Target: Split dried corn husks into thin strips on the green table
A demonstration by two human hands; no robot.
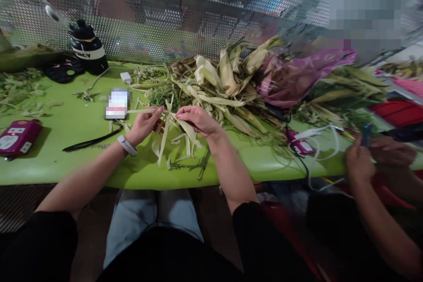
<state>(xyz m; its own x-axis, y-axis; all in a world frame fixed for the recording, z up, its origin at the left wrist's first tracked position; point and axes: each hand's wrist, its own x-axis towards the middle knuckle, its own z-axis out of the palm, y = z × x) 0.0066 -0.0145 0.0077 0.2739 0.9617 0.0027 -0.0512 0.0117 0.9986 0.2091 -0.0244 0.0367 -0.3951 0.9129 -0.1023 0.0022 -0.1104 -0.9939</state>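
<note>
Both my hands work above the green tabletop [139, 167] on pale, dry corn husk strips [164, 134] that cross and hang between them. My left hand [145, 124], with a white wristband, is closed on the strips, and one strip sticks out to its left. My right hand [197, 120] pinches a wider corn husk piece [189, 133] that droops below its fingers. Small husk scraps [187, 158] lie on the table beneath. Just behind my hands sits a small bunch of thin green strands [161, 97].
A heap of corn husks [224, 79] lies behind, with a purple plastic bag [284, 79] on its right. A phone [117, 103], black bottle [87, 48] and purple power socket [20, 138] stand left. At right are another person's hands [361, 158] and white cables [330, 141].
</note>
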